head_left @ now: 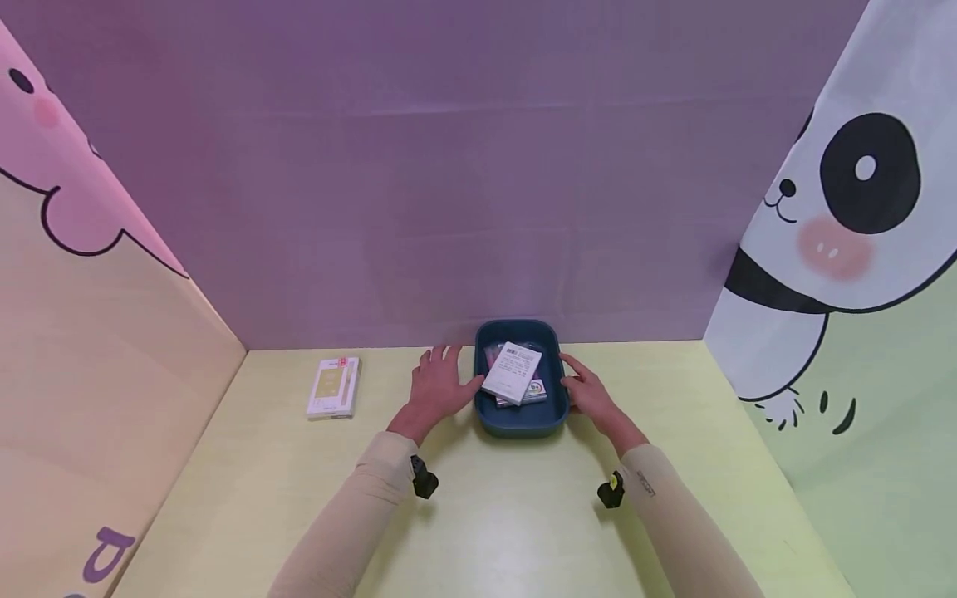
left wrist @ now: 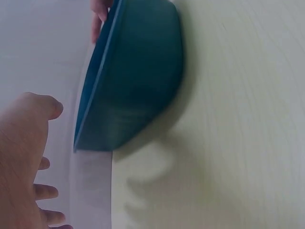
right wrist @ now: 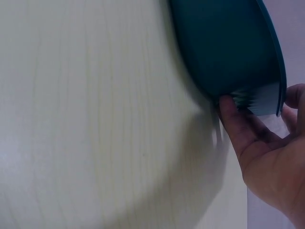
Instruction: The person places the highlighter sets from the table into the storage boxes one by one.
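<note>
A dark blue plastic bin [head_left: 521, 423] stands near the back edge of the table. Inside it, a white box with printed text and a barcode [head_left: 512, 371] lies tilted over other flat packs [head_left: 535, 389], which are partly hidden. My right hand [head_left: 592, 397] grips the bin's right side, its fingers at the rim and against the outer wall in the right wrist view. Beside the left rim is my left hand [head_left: 439, 389], fingers spread and thumb toward the bin. In the left wrist view a gap shows between that thumb [left wrist: 50, 107] and the bin wall [left wrist: 138, 67].
A flat white box with a gold panel [head_left: 333, 388] lies on the pale wood-grain table [head_left: 247, 482], left of my left hand. A purple backdrop [head_left: 478, 183] rises behind the table, and printed panels with a pink figure [head_left: 90, 199] and a panda [head_left: 830, 274] flank it.
</note>
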